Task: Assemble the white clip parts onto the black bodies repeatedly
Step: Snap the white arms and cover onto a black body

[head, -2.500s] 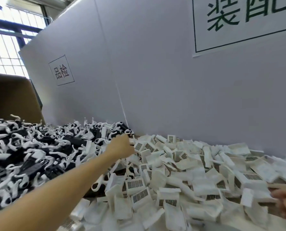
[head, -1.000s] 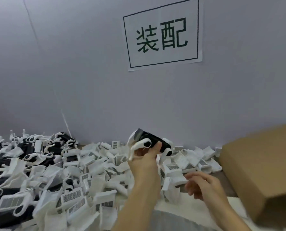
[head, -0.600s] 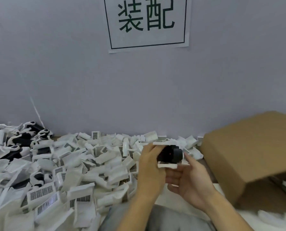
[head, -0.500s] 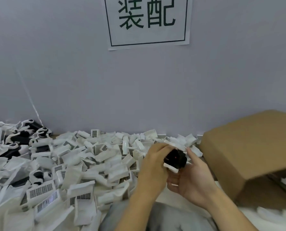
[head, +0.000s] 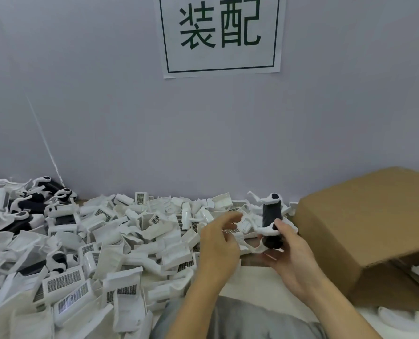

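Overhead, wall sign (head: 222, 35); parts-strewn table (head: 257, 261).

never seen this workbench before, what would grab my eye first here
Probably the big white sign with two dark green characters, high on the grey wall. Below it, a heap of white clip parts covers the table from the left edge to the middle, with a brown cardboard box at the right. In front, the right hand holds a black body upright, while the left hand hovers open beside it.

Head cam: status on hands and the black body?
Right hand grips black body, upright, white clips on it. Left hand open, holds nothing, over white parts pile. Cardboard box close right, not blocking.
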